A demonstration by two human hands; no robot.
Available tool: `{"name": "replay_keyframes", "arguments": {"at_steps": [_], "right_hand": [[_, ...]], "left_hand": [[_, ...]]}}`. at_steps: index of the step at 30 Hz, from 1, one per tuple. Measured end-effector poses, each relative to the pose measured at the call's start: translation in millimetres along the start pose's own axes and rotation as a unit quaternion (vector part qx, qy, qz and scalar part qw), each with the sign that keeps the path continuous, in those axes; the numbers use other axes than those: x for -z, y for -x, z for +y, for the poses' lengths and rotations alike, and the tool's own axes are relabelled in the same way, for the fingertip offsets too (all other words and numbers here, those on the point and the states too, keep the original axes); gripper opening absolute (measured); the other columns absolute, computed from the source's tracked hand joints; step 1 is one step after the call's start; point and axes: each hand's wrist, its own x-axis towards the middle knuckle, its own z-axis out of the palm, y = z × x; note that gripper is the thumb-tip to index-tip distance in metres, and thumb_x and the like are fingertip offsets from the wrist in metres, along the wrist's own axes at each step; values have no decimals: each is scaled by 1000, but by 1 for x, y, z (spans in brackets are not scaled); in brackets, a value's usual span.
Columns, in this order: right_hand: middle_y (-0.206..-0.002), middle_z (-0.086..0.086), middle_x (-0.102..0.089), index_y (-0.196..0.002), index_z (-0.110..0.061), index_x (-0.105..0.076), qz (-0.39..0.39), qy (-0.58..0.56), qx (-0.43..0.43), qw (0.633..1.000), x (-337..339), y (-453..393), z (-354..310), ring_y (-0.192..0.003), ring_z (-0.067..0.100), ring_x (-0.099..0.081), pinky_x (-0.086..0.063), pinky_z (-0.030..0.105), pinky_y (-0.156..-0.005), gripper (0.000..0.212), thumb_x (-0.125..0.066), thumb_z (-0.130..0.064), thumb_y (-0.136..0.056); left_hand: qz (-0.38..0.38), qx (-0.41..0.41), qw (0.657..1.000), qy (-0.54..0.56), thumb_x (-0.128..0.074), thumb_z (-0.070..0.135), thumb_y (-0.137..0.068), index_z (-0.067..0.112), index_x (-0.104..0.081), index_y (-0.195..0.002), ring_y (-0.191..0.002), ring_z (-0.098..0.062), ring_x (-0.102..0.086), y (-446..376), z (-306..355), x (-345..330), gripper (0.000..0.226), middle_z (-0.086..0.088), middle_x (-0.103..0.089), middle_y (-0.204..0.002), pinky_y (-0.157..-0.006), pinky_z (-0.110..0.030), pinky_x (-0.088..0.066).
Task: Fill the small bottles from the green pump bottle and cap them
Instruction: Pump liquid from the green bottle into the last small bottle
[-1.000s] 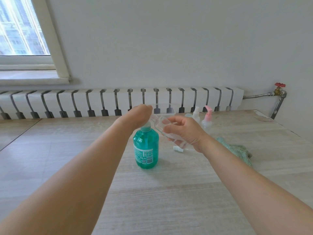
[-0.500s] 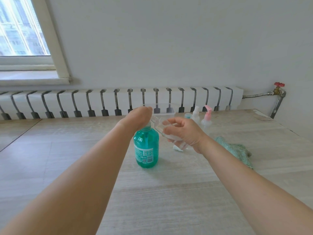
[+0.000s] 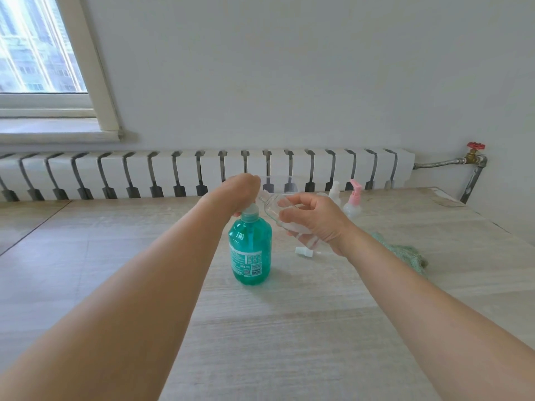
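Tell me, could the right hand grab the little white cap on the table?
Probably not yet. The right hand is already holding the clear bottle, so it's full. The white cap lies just beneath it, uncovered.

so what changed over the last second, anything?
Very little. The left hand remains on top of the green pump bottle, and the pump head may have risen slightly under it. The right hand still grips the tilted clear small bottle with its mouth by the spout. The loose white cap, pink-topped bottle, green cloth and table are unchanged.
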Motion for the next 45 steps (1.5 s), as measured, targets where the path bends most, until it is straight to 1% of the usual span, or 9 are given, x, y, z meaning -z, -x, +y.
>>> {"name": "replay_keyframes", "arguments": {"at_steps": [4,11,16,22,24,27,36,42,45], "right_hand": [[-108,7,-66,-114,-20,-63,0,10,-5,1000,0,0,3,-94,24,-63,-53,36,-80,37,-72,-27,-79],[-104,7,-66,-109,-20,-63,-5,-6,-16,1000,-1,1,5,-80,16,-64,-50,17,-55,31,-72,-26,-80],[-102,8,-68,-111,-18,-64,-4,-13,-15,1000,-1,2,5,-73,13,-65,-50,19,-57,33,-72,-26,-80],[-99,6,-68,-109,-21,-62,-4,-7,-13,1000,-1,5,4,-72,13,-64,-50,18,-56,32,-72,-27,-79],[-102,7,-67,-110,-21,-62,-1,-6,-12,1000,-2,5,3,-78,16,-64,-52,22,-61,33,-72,-27,-79],[-105,8,-67,-110,-22,-63,7,-8,-10,1000,-2,5,3,-90,23,-65,-55,34,-77,34,-73,-26,-78],[-104,7,-68,-110,-21,-64,5,-9,-9,1000,0,3,1,-87,20,-66,-55,30,-71,34,-73,-25,-77],[-102,7,-68,-111,-17,-65,0,-3,-13,1000,1,2,0,-79,16,-65,-52,24,-61,34,-73,-25,-78],[-104,8,-67,-113,-15,-64,-1,7,-15,1000,1,2,2,-84,19,-65,-55,30,-70,37,-73,-26,-78]], "left_hand": [[12,-8,1000,-24,-25,22,-100,-4,-48,-126,-90,-25,-41,-6,-3,-4,43,-8,-43,-93,-92,-41,-43],[31,-21,993,-113,-51,8,-91,6,-49,-118,-64,-10,-44,-10,-8,-12,27,0,-42,-75,-53,-16,-36],[18,-18,988,-150,-51,8,-91,8,-47,-124,-64,-10,-43,-8,-6,-9,34,-3,-46,-90,-50,-16,-34],[22,-1,998,-63,-35,19,-99,5,-49,-90,-63,-12,-40,-14,-9,-11,22,-1,-43,-73,-71,-24,-43],[18,38,999,-14,-32,31,-99,10,-45,-76,-56,-11,-36,-12,-7,-9,34,-2,-42,-69,-61,-20,-40],[-5,83,996,35,-33,46,-95,13,-47,-89,-53,-11,-39,-6,-4,-4,37,-1,-45,-70,-45,-15,-42],[-29,72,997,-3,-29,43,-96,13,-45,-91,-52,-12,-40,2,-2,1,35,-3,-44,-69,-38,-17,-37],[1,58,998,-7,-34,24,-99,13,-40,-70,-52,-12,-36,4,2,-3,32,-3,-40,-67,-93,-31,-47],[2,50,999,-6,-29,22,-100,2,-53,-102,-64,-20,-41,3,1,-6,31,-8,-45,-79,-96,-34,-45]]}}
